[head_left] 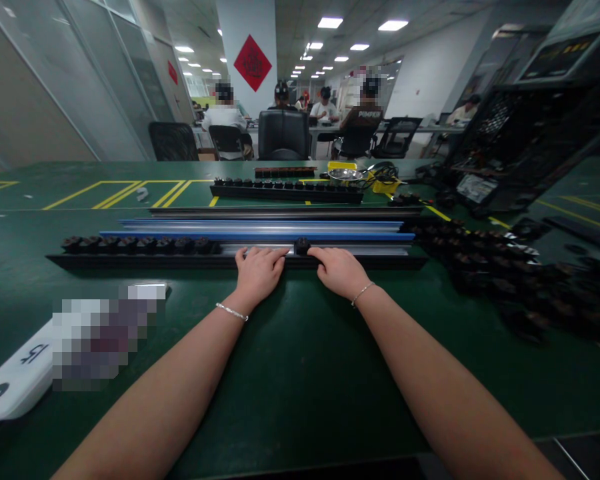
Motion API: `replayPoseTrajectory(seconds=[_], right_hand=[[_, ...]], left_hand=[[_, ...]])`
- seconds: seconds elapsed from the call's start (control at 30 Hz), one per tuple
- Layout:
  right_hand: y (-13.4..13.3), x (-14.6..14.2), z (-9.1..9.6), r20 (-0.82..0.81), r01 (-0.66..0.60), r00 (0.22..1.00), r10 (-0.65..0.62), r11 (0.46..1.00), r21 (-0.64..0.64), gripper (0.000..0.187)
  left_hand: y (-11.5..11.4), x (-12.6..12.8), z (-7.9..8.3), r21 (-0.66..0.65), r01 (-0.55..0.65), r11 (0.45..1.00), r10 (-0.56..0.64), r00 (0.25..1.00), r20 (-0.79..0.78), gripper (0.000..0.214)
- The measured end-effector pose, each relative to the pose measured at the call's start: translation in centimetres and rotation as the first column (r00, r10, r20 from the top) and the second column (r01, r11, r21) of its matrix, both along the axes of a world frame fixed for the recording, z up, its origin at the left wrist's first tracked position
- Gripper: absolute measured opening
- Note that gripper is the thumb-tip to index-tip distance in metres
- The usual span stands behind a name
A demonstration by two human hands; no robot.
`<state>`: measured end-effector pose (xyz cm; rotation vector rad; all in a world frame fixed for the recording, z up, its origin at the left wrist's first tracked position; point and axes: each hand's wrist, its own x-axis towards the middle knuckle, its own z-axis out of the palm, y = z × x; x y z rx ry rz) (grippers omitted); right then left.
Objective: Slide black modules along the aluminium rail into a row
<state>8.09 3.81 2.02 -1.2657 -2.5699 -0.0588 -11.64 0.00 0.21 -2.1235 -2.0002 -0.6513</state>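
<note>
My left hand is closed over the front edge of a long black rail, its fingers in the channel and its index finger pointing right. My right hand is at the same rail, its index fingertip against the right side of a small black block in the channel. Its thumb is bent by the rail's front wall. A row of similar black blocks fills the rail's left part. A bare silvery strip shows between that row and the single block.
Blue-edged rails lie just behind. Farther back is another black rail with blocks. A pile of black blocks spreads at right. A white device lies at left. A metal dish and a dark open-sided case stand behind.
</note>
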Motion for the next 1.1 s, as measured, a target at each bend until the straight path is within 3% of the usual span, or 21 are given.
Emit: replayPoseTrajectory(seconds=[1.1], right_hand=[[0.3, 1.5, 0.4, -0.013, 0.009, 1.000, -0.010, 1.000, -0.025, 0.041]], left_hand=[[-0.1, 0.1, 0.3, -0.031, -0.008, 0.999, 0.009, 1.000, 0.019, 0.037]])
